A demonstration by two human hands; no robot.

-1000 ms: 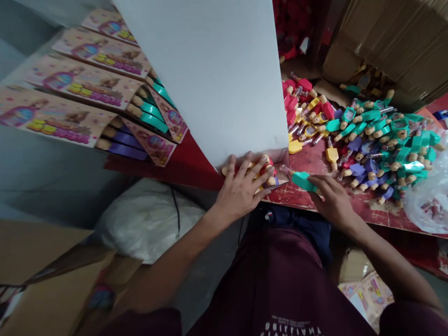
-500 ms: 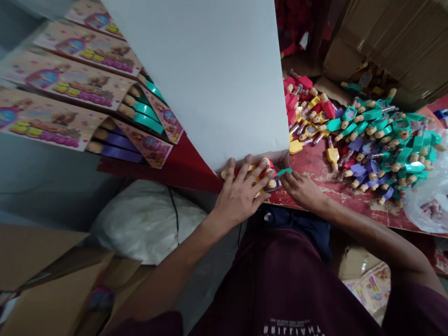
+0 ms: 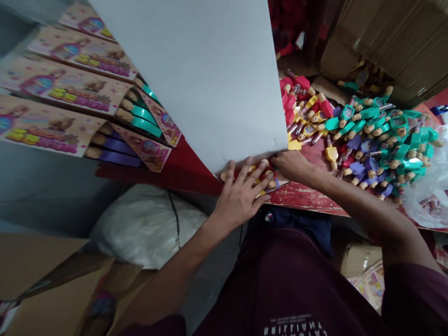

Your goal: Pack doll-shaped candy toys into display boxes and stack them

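On the red table (image 3: 308, 195), the white box (image 3: 196, 84) looks part-filled, the printed boxes (image 3: 75, 88) loaded.
Left hand (image 3: 240, 193) spread over toys (image 3: 272, 184); right hand (image 3: 289, 163) curled, grip hidden; a heap (image 3: 369, 113) lies loose.

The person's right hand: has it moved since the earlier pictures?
Yes. Against the lone yellow piece lying on the red table, the right hand has moved left and a little up, to the lower right corner of the white panel.
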